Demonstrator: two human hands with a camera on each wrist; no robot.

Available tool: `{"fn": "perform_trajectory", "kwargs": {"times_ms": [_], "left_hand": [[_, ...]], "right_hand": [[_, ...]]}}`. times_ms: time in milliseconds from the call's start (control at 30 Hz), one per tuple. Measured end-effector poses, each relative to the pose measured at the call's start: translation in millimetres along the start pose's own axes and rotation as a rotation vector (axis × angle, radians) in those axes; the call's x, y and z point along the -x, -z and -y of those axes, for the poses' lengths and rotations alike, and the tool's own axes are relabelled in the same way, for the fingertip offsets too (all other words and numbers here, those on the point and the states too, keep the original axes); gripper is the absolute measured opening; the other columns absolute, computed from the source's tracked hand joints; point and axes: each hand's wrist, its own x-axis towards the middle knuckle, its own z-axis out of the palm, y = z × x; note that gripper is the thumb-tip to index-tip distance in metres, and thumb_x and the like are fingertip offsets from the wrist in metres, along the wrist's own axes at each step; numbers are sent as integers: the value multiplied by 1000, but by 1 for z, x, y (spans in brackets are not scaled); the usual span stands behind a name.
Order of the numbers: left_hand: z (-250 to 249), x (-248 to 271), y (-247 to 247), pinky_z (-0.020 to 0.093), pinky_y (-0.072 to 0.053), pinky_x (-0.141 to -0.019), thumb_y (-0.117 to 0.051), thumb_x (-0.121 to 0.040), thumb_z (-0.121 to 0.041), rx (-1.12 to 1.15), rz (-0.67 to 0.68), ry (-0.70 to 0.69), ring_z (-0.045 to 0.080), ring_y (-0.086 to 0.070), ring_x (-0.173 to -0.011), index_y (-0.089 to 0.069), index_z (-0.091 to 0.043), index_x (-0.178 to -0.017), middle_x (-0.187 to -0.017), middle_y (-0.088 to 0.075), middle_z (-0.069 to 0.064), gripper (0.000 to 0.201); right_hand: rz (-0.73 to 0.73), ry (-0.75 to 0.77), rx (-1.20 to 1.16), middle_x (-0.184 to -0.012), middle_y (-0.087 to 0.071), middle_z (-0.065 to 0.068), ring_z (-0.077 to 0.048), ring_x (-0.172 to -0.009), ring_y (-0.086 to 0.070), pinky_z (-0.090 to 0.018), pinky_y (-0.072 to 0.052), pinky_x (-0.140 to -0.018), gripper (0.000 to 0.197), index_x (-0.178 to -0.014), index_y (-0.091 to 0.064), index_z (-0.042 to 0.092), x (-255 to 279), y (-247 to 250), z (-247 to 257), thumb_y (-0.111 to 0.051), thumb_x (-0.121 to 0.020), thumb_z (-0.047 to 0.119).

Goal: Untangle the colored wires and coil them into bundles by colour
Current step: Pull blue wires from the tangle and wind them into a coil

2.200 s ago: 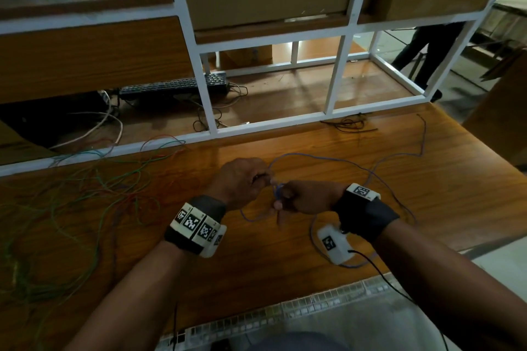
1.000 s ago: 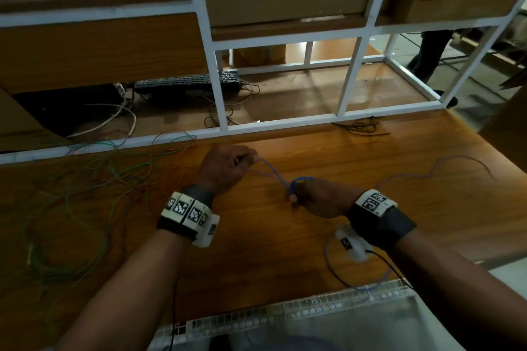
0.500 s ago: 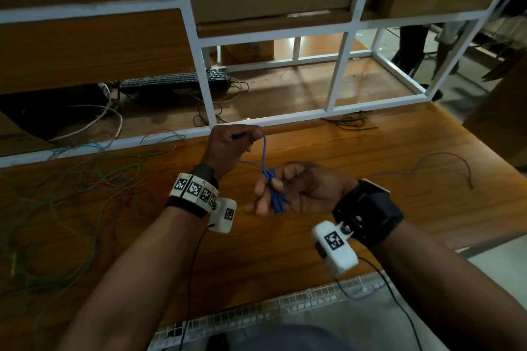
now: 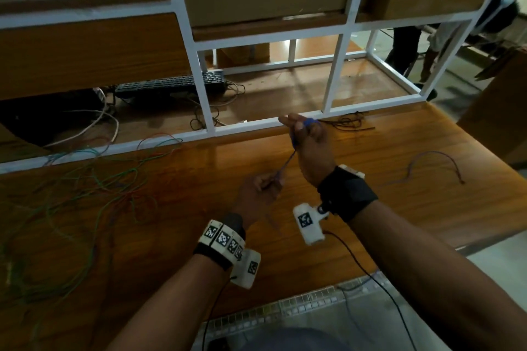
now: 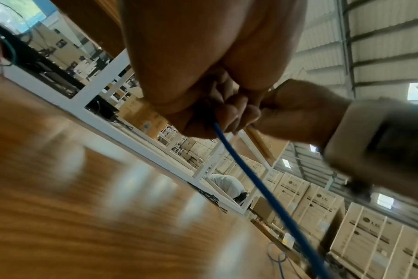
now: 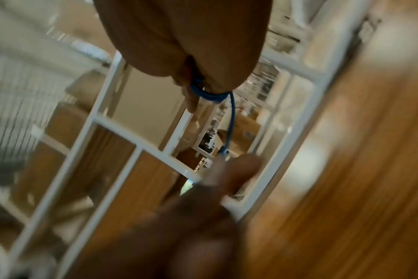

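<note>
Your right hand (image 4: 309,145) is raised near the tabletop's (image 4: 370,208) far edge with several turns of the blue wire (image 4: 286,164) looped round its fingers (image 6: 191,98), which curl to hold the coil. Your left hand (image 4: 258,194) sits nearer you above the tabletop's middle, pinching the same wire, drawn taut between the two. The tangle of green and red wires (image 4: 85,188) lies along the left side.

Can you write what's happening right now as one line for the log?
step: coiling blue wire | right hand: holds blue coil, raised | left hand: pinches the strand below | green and red tangle: on table, left
</note>
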Motion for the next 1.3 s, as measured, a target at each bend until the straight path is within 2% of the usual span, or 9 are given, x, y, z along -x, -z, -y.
{"fn": "perform_trajectory", "kwargs": {"times_ms": [167,333,533,667,833,967,1100,1200,1300], "left_hand": [[7,12,28,13,-36,-42,-70,-90,-23,30,-3,174,-2,-46,-43,-71,-16,-100,-55,-56,-16,12],[0,16,64,29,-50,-78,-67,-92,-28,-199,-30,190,3,-59,-85,-67,-31,-89,-92,-66,-12,5],[-34,-16,94,17,-49,-79,-67,-91,-29,-435,-151,-125,-5,-60,-89,-74,-21,-101,-94,-68,-14,15],[-62,-33,95,5,-46,-74,-74,-86,-27,-401,-175,-326,-11,-63,-82,-74,-25,-96,-86,-70,-14,10],[-81,-56,78,21,-53,-77,-79,-80,-14,-171,-193,-358,4,-68,-85,-78,-17,-87,-82,-74,-11,7],[-83,-52,48,18,-51,-71,-64,-88,4,-57,-98,-321,-6,-66,-77,-74,-7,-94,-78,-72,-20,16],[-66,-32,13,20,-37,-49,-59,-96,-9,-93,-6,-168,-1,-47,-47,-70,-24,-83,-57,-61,-11,23],[-48,-17,1,23,-30,-43,-58,-98,-22,11,92,-18,14,-37,-44,-74,-20,-96,-62,-55,8,16],[-29,-6,10,26,-32,-46,-65,-94,-26,-64,55,25,12,-39,-43,-76,-14,-87,-61,-55,9,18]], "right_hand": [[164,58,956,-127,-65,-19,-28,-120,-64,-37,-55,-97,40,-126,-62,3,0,26,-26,-58,-89,-12],[558,-132,1309,-96,-58,-14,-32,-92,-61,-35,-44,-75,10,-89,-61,7,9,43,-25,-57,-93,-1],[990,-300,943,-114,-65,0,-20,-104,-63,-40,-49,-96,41,-98,-74,18,26,36,-13,-41,-110,40],[1093,-356,584,-108,-75,2,-17,-104,-68,-43,-55,-97,24,-103,-71,8,32,27,16,-52,-107,20],[1197,-480,-170,-102,-75,-16,-39,-119,-63,-61,-37,-115,22,-107,-64,0,40,20,54,-44,-105,6],[1043,-486,-866,-106,-73,-15,-29,-126,-59,-38,-43,-112,17,-112,-62,2,28,9,83,-60,-100,14],[513,-266,-1065,-120,-72,-15,-27,-128,-60,-34,-45,-113,20,-114,-59,4,4,2,102,-53,-99,15],[18,52,-384,-117,-73,-17,-25,-121,-66,-40,-49,-110,19,-109,-63,6,-13,14,82,-47,-107,14],[-105,215,616,-111,-73,-9,-23,-112,-66,-34,-50,-103,20,-103,-68,7,-21,43,49,-48,-107,9]]}}
